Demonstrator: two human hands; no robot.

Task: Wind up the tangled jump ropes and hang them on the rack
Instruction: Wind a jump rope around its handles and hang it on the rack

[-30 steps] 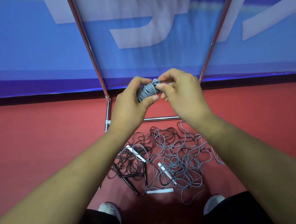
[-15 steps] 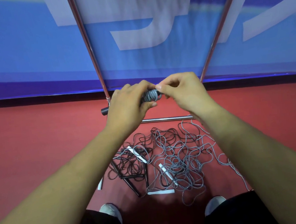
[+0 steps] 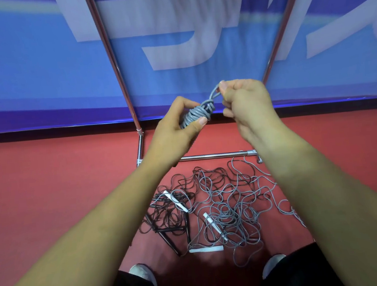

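Note:
My left hand grips a tightly wound grey jump rope bundle at chest height. My right hand pinches a short loop of the same grey rope that sticks up from the bundle's top end. On the red floor below lies a tangled pile of grey rope mixed with black rope, with white handles and black handles among it. The rack's metal uprights rise on the left and right, joined by a low crossbar.
A blue banner with pale lettering stands right behind the rack. The floor is red. My two shoes stand just in front of the rope pile.
My right hand has moved up and right, drawing a loop of grey rope out of the bundle's end. My left hand has turned, exposing more of the wound bundle.

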